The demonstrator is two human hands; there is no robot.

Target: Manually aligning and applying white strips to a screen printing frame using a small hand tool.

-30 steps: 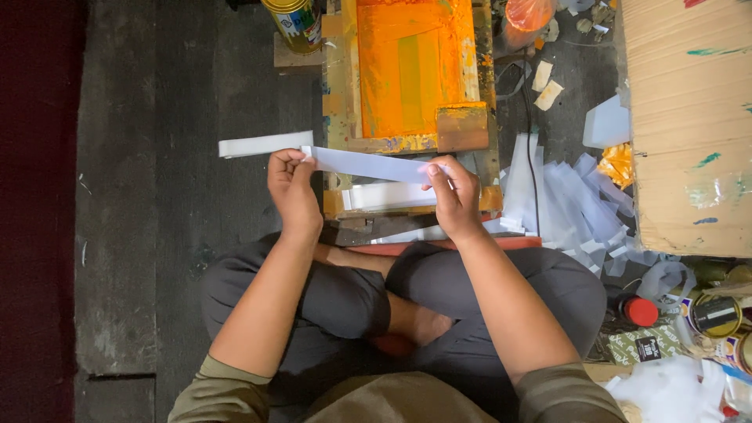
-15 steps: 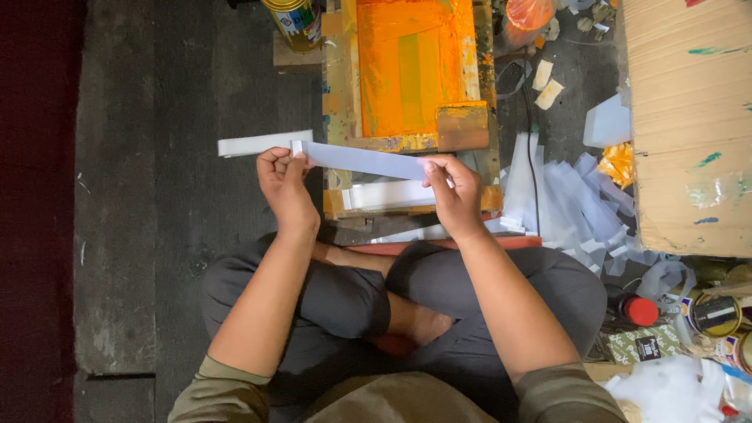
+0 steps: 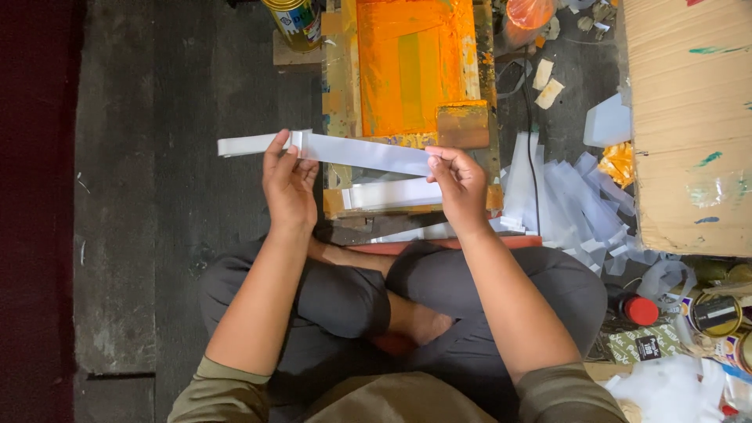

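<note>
Surroundings: orange-stained printing frame (image 3: 415, 70) ahead w/ wooden block (image 3: 462, 125); paint tin (image 3: 294, 19) upper left; heap of white strips (image 3: 576, 200) and cardboard box (image 3: 689, 117) at right. Long white strip (image 3: 360, 153), flat, slightly tilted, held above frame's near edge. Left hand (image 3: 286, 184) pinches it near left end; right hand (image 3: 458, 184) pinches right end.

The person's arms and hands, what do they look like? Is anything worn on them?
Both arms are bare from elbow to wrist, with olive-green sleeves pushed up near the elbows. The left hand and right hand are bare: no gloves, watch or rings that I can see.
</note>
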